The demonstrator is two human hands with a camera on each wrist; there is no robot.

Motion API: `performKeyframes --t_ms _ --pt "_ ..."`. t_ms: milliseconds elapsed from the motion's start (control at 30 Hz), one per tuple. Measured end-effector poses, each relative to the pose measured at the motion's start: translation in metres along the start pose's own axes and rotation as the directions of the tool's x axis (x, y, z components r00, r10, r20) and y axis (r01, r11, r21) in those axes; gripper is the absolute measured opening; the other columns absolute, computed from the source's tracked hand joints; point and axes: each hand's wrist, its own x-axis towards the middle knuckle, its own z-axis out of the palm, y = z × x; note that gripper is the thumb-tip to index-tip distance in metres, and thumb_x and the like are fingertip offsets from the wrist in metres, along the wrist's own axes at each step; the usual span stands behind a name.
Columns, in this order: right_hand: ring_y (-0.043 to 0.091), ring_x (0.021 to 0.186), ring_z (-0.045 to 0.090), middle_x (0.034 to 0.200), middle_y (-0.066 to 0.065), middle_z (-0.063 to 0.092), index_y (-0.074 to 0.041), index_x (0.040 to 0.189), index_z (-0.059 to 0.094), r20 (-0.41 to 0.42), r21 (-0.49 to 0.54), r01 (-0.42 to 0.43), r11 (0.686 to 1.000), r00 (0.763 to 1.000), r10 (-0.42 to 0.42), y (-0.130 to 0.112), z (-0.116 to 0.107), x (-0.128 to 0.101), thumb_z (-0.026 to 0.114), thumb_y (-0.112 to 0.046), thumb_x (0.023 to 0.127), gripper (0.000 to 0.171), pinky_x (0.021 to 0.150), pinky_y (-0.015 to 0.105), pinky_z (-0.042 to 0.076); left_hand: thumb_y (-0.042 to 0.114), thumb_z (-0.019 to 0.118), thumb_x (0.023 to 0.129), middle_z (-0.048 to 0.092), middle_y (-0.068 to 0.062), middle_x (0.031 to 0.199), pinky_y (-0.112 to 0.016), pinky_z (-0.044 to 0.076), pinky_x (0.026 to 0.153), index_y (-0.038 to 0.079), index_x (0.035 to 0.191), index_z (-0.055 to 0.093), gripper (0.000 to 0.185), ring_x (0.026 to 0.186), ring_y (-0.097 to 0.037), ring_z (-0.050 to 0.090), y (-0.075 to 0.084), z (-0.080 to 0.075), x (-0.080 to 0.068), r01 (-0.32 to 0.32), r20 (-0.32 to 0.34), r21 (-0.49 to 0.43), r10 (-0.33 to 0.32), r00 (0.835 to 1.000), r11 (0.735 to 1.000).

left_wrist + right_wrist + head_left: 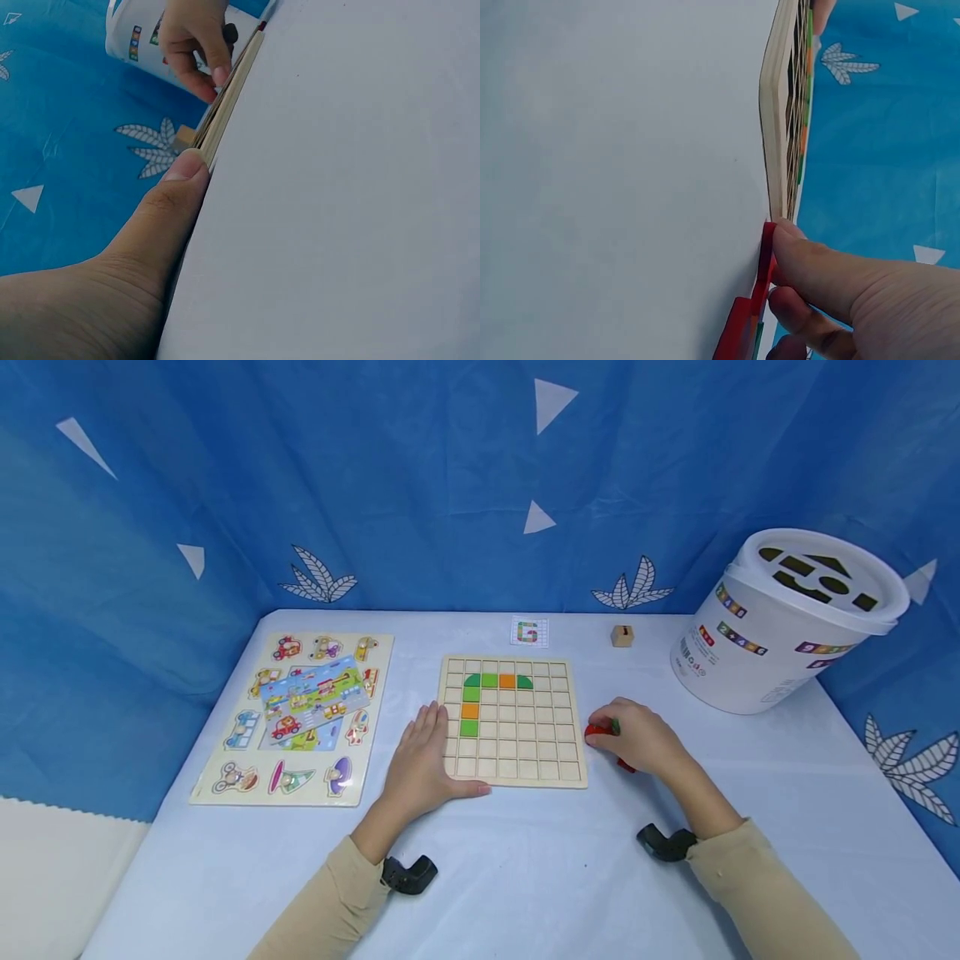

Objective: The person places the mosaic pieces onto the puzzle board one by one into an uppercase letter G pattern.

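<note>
A wooden grid board [506,772] lies flat on the table, with green tiles [470,728] and orange tiles [507,682] in its cells, forming a top row and a left column. Along the board's left edge my left hand [423,768] rests with its fingers straight, and its thumb touches the near edge. Just right of the board, the thumb and fingers of my right hand [641,739] pinch a red tile [766,251] close to the table. More red pieces [735,326] and a green one lie by that hand, partly hidden under it.
A small card with a coloured pattern [529,632] lies behind the board, and a wooden cube [622,636] sits to its right. A white bucket [720,664] with a shape-hole lid stands at back right. On the left lies a vehicle picture puzzle [300,785] with picture cards [318,693] on it.
</note>
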Motion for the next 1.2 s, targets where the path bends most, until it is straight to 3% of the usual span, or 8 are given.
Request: performKeyframes --t_ms 267,533,667,1200 --pt "0.024 0.099 0.056 0.101 0.004 0.065 -0.014 0.109 0.066 0.024 0.119 0.054 0.991 0.998 -0.058 0.003 0.002 0.001 0.076 -0.015 0.088 0.023 0.093 0.048 0.051 0.081 0.077 0.056 0.008 -0.016 0.167 -0.046 0.007 0.127 -0.001 0.157 0.011 0.146 0.156 -0.028 0.002 0.0 0.0 0.0 0.002 0.003 0.003 -0.002 1.0 1.0" --pt "0.022 0.092 0.055 0.095 0.003 0.062 -0.015 0.107 0.063 0.048 0.207 0.075 0.976 0.995 -0.087 0.002 -0.003 0.003 0.07 -0.013 0.092 0.017 0.079 0.033 0.049 0.08 0.077 0.056 0.007 -0.015 0.167 -0.046 0.006 0.127 -0.001 0.158 0.011 0.146 0.156 -0.028 0.001 0.0 -0.001 0.001 0.008 0.013 0.002 -0.008 1.0 1.0" --pt "0.023 0.088 0.055 0.098 0.004 0.063 -0.015 0.109 0.063 0.058 0.274 0.094 0.957 0.992 -0.114 -0.004 -0.002 0.007 0.069 -0.015 0.094 0.016 0.075 0.032 0.049 0.081 0.077 0.056 0.006 -0.015 0.167 -0.046 0.006 0.127 -0.001 0.158 0.011 0.146 0.156 -0.028 0.001 0.001 -0.001 0.001 0.01 0.019 0.003 -0.01 1.0 1.0" --pt "0.018 0.085 0.056 0.093 -0.004 0.062 -0.024 0.102 0.064 0.117 0.377 0.237 0.895 0.947 -0.299 -0.096 0.045 0.031 0.072 -0.017 0.091 0.014 0.075 0.028 0.05 0.082 0.075 0.058 0.01 -0.016 0.167 -0.046 0.007 0.127 -0.001 0.157 0.014 0.143 0.156 -0.028 0.004 0.002 -0.002 -0.001 0.007 0.011 0.015 -0.007 1.0 1.0"
